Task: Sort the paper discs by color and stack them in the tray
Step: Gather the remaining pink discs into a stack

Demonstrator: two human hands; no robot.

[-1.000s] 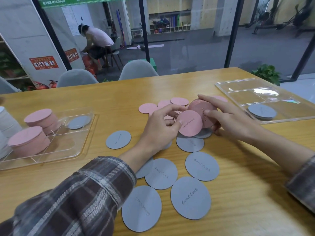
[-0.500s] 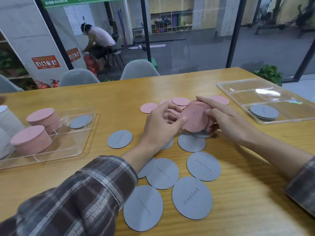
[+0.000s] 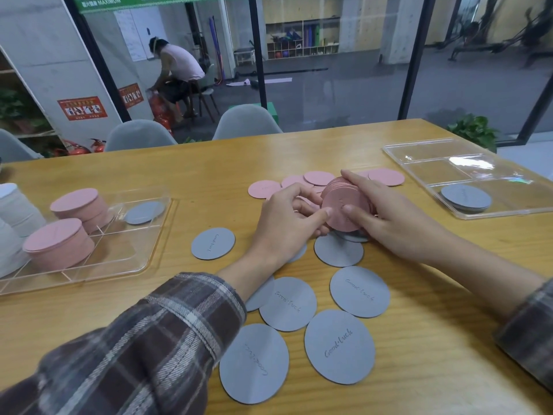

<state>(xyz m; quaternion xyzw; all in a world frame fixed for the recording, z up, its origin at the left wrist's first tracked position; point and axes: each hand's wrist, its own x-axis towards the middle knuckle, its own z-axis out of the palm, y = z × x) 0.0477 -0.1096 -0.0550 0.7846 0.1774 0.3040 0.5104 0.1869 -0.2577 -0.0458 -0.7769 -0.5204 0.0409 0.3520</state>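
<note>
Above table [image 3: 434, 310]: pink stack [image 3: 341, 195] clasped between left hand [image 3: 285, 224], right hand [image 3: 392, 220].

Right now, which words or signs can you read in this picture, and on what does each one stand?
"Good·Luck": the nearest grey paper disc, and two grey discs behind it.
"MAXIMUM": the green banner above the window; characters beside it are blurred.
Red posters on the pillar: too small to read.
Writing on the pink disc stack: blurred.

Between left tray [image 3: 119, 250] and right tray [image 3: 431, 172] lie the discs [image 3: 339, 345].
</note>
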